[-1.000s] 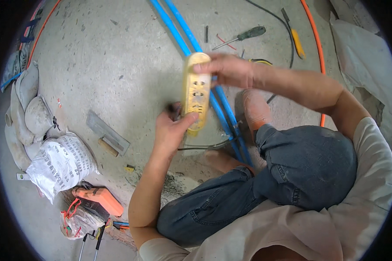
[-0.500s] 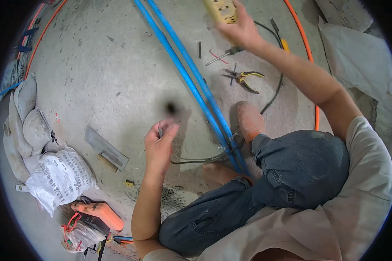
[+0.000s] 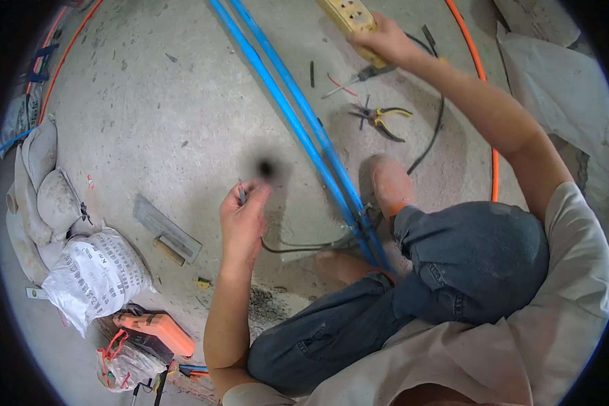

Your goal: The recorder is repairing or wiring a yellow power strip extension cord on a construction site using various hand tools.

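Note:
My right hand [image 3: 390, 44] grips the near end of a yellow power strip [image 3: 349, 15], whose far end is cut off by the top of the view. Left of the blue pipes, my left hand [image 3: 242, 222] is closed, and a small thin grey piece [image 3: 241, 192] pokes up between thumb and fingers; its kind is unclear. A dark cable [image 3: 298, 250] runs from the pipes toward that hand, where its end is hidden. Below the power strip lie a screwdriver [image 3: 358, 78] and pliers with yellow-black handles [image 3: 388, 120], their jaws at a short dark strip.
Two blue pipes [image 3: 298, 128] cross the concrete floor. A trowel [image 3: 167, 229], a white sack [image 3: 98, 274] and an orange case [image 3: 157, 333] lie left. An orange hose [image 3: 477, 57] runs along the right. A dark blurred spot covers the floor above my left hand.
My right hand and the power strip have shifted slightly right and down, and the strip has turned a little. My left hand has moved slightly left, and the grey piece now points up more.

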Tool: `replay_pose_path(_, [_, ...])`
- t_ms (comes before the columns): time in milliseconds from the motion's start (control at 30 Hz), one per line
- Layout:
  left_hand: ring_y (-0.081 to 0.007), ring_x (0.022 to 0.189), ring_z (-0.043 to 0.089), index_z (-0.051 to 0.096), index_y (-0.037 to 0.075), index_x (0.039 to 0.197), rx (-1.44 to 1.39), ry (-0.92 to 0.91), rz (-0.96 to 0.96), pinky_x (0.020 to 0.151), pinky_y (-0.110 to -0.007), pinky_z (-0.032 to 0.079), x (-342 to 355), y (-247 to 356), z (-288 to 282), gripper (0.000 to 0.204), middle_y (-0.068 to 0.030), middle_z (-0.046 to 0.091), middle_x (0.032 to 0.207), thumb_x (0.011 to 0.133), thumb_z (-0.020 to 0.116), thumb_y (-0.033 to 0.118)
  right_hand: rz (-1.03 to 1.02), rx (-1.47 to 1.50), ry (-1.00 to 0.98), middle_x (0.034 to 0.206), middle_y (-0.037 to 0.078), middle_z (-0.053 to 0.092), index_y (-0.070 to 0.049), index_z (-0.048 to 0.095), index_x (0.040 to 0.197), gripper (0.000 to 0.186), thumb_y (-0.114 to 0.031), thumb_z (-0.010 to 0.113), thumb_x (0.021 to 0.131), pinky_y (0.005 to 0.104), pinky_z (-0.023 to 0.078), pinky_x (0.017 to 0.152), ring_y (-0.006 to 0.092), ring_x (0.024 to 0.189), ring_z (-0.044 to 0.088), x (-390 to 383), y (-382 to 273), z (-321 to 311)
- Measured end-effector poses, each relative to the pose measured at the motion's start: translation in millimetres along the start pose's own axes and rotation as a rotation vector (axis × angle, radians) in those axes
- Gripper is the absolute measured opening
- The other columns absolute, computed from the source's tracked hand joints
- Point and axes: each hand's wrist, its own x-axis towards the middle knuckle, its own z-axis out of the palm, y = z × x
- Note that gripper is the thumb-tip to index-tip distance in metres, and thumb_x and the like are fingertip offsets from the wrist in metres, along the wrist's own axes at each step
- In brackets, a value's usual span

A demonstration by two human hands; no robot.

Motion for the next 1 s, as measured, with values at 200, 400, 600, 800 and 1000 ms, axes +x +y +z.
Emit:
replay_pose_path(200, [-0.0005,0.041,0.035,0.058,0.000,0.109,-0.018,0.007,0.013,0.034,-0.018,0.026,-4,0,-1,0.024,-0.0080,0.065,0.093,0.090,0.062,0.015,0.310,0.056,-0.239,0.099,0.013,0.067,0.004,0.057,0.113,0.067,-0.043,0.073,0.067,0.0333,0.051,0.077,0.0220,0.088,0.064,-31,7,29])
replay_pose_path(400, [0.0000,0.043,0.034,0.054,-0.001,0.118,0.003,0.042,0.046,0.035,-0.018,0.026,-2,2,4,0.032,-0.0097,0.065,0.098,0.092,0.060,0.016,-0.041,0.103,-0.437,0.099,0.016,0.065,0.004,0.050,0.122,0.071,-0.037,0.074,0.069,0.0339,0.051,0.081,0.0231,0.092,0.063,-109,-47,62])
replay_pose_path(600, [-0.0010,0.043,0.032,0.052,0.001,0.125,-0.103,0.031,0.140,0.036,-0.018,0.026,-4,9,1,0.038,-0.0118,0.064,0.109,0.095,0.057,0.024,-0.298,0.091,-0.662,0.097,0.019,0.066,0.004,0.045,0.125,0.067,-0.025,0.072,0.071,0.0355,0.053,0.079,0.0272,0.089,0.066,-143,-81,69])
replay_pose_path(800, [-0.0019,0.043,0.032,0.056,0.003,0.113,-0.149,-0.013,0.172,0.036,-0.018,0.026,-10,15,-3,0.030,-0.0115,0.064,0.110,0.095,0.056,0.026,-0.332,0.089,-0.719,0.096,0.018,0.066,0.001,0.045,0.125,0.066,-0.023,0.073,0.070,0.0356,0.054,0.075,0.0270,0.086,0.067,-154,-93,72])
replay_pose_path(1000, [-0.0027,0.043,0.033,0.057,0.003,0.108,-0.149,-0.015,0.168,0.037,-0.019,0.025,-15,16,-4,0.025,-0.0080,0.064,0.104,0.093,0.059,0.024,-0.337,0.095,-0.726,0.099,0.016,0.066,0.000,0.045,0.127,0.068,-0.024,0.074,0.071,0.0337,0.053,0.079,0.0246,0.089,0.067,-157,-94,75])
